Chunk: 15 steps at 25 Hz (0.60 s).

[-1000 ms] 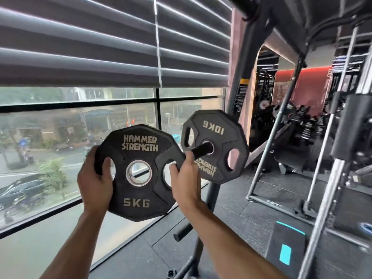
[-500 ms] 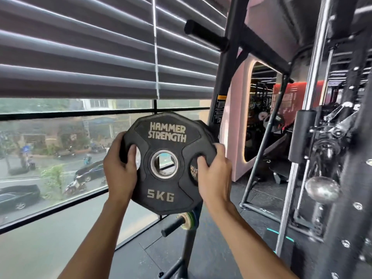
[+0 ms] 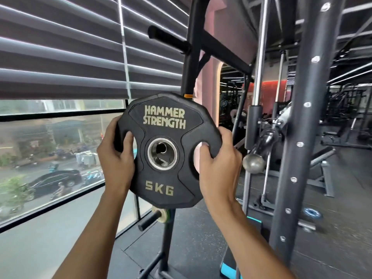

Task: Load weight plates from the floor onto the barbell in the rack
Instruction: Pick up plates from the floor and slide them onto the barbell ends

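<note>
Both hands, left hand and right hand, grip the 5 kg plate upright, lettered face toward the camera, beside the window, above dark gym floor.

left side: the window and its blinds are closing off that way.
front: the black plate is filling the space between the left hand and the right hand.
behind the plate: a black post is standing upright.
below the plate: a short peg is sticking out.
right side: a thick post with bolts is blocking, and a shiny bar end is poking toward the right hand.
</note>
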Motion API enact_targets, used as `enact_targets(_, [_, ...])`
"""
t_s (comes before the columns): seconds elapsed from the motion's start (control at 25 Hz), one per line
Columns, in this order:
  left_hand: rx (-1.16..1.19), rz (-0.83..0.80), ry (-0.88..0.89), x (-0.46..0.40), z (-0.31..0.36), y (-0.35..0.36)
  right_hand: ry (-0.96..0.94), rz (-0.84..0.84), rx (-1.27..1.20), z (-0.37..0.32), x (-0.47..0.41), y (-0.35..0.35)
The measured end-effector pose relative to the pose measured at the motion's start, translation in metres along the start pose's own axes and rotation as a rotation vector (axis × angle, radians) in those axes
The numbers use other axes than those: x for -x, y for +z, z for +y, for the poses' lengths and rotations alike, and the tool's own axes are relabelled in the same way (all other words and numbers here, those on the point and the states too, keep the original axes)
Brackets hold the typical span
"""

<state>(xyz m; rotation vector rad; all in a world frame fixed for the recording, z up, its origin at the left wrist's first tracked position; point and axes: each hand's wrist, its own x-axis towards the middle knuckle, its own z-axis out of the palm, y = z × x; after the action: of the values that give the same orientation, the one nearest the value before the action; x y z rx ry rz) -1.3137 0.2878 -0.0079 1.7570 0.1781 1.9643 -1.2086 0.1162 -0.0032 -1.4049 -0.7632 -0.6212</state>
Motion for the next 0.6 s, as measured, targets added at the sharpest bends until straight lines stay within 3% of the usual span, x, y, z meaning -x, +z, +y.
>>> enact_targets(0.6, [0.229, -0.17, -0.129, 0.071, 0.054, 0.127, 0.099, 0.177, 0.23, 0.04, -0.015, -0.144])
